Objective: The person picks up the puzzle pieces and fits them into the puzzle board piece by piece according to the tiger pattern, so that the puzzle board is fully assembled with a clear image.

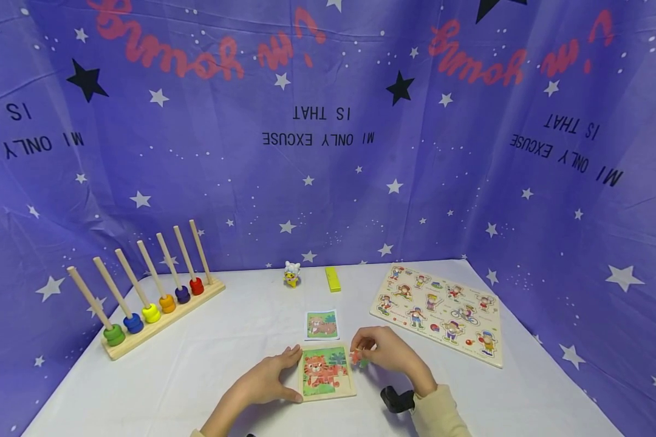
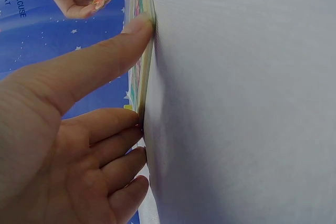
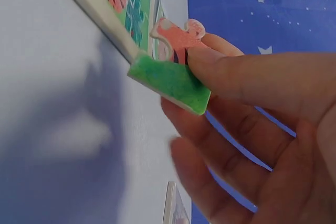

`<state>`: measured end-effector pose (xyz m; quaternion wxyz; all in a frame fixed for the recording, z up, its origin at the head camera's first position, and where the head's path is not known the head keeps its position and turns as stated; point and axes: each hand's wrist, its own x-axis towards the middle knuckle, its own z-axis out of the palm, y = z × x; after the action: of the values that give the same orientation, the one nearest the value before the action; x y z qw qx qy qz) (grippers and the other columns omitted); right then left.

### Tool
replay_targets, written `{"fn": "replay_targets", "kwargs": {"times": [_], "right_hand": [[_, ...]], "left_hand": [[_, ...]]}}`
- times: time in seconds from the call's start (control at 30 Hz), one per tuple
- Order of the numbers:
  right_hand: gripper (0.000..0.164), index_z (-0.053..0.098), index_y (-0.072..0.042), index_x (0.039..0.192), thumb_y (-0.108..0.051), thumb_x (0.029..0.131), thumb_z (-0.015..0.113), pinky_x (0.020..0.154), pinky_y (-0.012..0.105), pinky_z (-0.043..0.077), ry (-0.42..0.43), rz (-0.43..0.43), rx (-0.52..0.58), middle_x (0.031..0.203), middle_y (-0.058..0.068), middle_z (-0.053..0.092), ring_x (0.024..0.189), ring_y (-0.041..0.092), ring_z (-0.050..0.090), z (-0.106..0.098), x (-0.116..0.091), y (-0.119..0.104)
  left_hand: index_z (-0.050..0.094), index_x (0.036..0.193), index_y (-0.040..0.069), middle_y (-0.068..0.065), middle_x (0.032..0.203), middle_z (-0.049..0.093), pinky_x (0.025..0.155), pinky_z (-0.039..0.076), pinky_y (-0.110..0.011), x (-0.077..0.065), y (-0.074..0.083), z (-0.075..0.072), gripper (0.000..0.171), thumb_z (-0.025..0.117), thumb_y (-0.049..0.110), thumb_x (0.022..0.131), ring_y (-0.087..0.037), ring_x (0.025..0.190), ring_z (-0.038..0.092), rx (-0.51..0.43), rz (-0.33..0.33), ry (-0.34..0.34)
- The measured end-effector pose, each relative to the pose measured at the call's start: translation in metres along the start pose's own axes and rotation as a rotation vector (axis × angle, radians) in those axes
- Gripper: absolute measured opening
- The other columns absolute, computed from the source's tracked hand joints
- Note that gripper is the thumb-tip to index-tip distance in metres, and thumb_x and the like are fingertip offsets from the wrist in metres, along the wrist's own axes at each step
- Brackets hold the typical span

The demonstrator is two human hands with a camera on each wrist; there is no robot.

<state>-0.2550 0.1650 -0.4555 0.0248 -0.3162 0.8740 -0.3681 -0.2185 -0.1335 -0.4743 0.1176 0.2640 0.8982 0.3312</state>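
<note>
A wooden jigsaw puzzle (image 1: 328, 397) with a red tiger picture lies in its shallow frame on the white table. Along the frame's left edge rests my left hand (image 1: 266, 379), thumb near the lower corner and fingers near the upper one. In the left wrist view its thumb (image 2: 107, 56) presses the frame's side. My right hand (image 1: 388, 350) pinches a red and green puzzle piece (image 3: 170, 82) between thumb and fingers, just off the frame's right edge. The piece has a rounded knob, and its green part faces the right wrist camera. A gap shows at the picture's lower right.
Behind the frame lies a tiger picture card (image 1: 322, 325). A small figurine (image 1: 292, 274) and a yellow block (image 1: 333, 279) stand farther back. At left is a peg rack (image 1: 164, 318) with coloured rings; at right, a wooden picture board (image 1: 437, 312).
</note>
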Motion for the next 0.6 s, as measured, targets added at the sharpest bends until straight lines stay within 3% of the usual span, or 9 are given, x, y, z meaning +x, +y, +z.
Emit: {"fn": "replay_targets", "kwargs": {"times": [0.33,0.6], "right_hand": [[0.024,0.070,-0.011,0.102,0.005,0.084,0.067,0.063,0.022,0.050,-0.070,-0.015,0.026,0.086,-0.002,0.066,0.074,0.008,0.059,0.0046,0.0008,-0.0059],[0.023,0.071,-0.011,0.098,0.006,0.083,0.067,0.058,0.021,0.050,-0.123,-0.009,0.071,0.084,-0.003,0.067,0.070,0.007,0.059,0.0093,0.0021,-0.0069]], "left_hand": [[0.042,0.140,-0.008,-0.021,0.150,0.035,0.109,0.025,-0.059,-0.0006,0.0013,-0.0007,0.092,0.083,0.035,0.070,-0.044,0.136,0.030,0.005,0.000,0.004],[0.043,0.139,-0.008,-0.022,0.149,0.036,0.108,0.026,-0.060,-0.0015,0.0019,-0.0008,0.092,0.083,0.035,0.069,-0.045,0.136,0.031,0.006,0.004,0.006]]}}
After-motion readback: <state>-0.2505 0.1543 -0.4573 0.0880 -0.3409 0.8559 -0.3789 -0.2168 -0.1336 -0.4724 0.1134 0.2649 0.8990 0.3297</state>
